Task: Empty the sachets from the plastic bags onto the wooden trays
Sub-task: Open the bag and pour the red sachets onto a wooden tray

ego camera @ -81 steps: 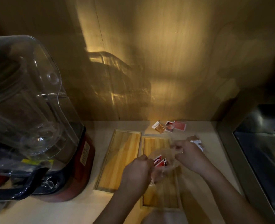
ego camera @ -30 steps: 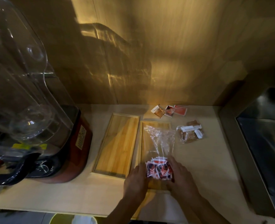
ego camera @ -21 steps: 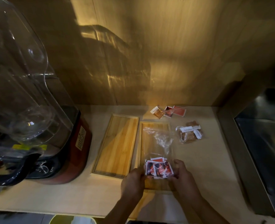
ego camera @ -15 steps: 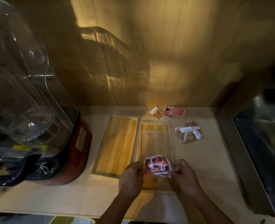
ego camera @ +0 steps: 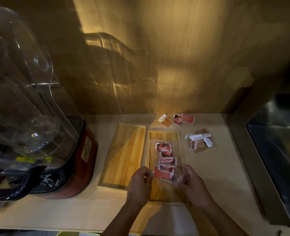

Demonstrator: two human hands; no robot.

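— So, what do we hold?
— Our left hand [ego camera: 139, 182] and right hand [ego camera: 192, 183] pinch the near end of the clear bag [ego camera: 165, 160]. Its red sachets [ego camera: 164, 159] slide over the right tray [ego camera: 164, 189].
— And the left tray [ego camera: 123, 155]?
— Bare.

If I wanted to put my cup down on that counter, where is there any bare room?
The left wooden tray is bare. Open counter lies between the right wooden tray and the steel ledge, and along the near edge by the blender. It is crowded where both hands hold the plastic bag, and near the bagged brown sachets.
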